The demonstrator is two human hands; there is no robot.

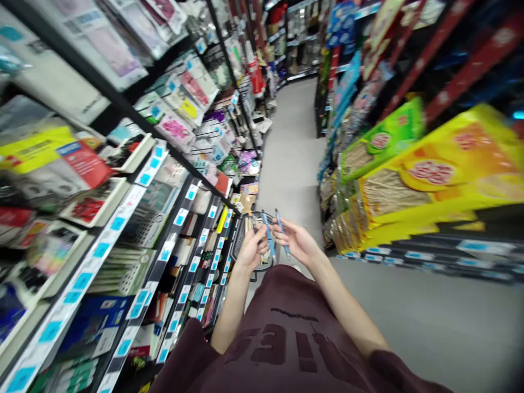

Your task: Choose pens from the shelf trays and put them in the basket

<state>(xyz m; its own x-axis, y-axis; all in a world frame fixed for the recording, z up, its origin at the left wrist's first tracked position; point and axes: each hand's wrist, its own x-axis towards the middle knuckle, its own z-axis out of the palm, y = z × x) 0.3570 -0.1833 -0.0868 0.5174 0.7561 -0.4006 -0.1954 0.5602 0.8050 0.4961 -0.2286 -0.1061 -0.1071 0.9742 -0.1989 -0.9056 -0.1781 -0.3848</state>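
I stand in a shop aisle. My left hand (251,250) is closed round a blue pen (268,236) that points up and away from me. My right hand (298,241) pinches a second blue pen (281,228) beside the first. Both hands are held close together in front of my dark red shirt. Just beyond them sits a dark wire basket (241,236); what it holds is blurred.
Shelves (135,185) of stationery with blue price tags run along the left. On the right stand racks with large yellow and green packs (434,169). A grey floor aisle (292,136) runs ahead between them to more shelving at the far end.
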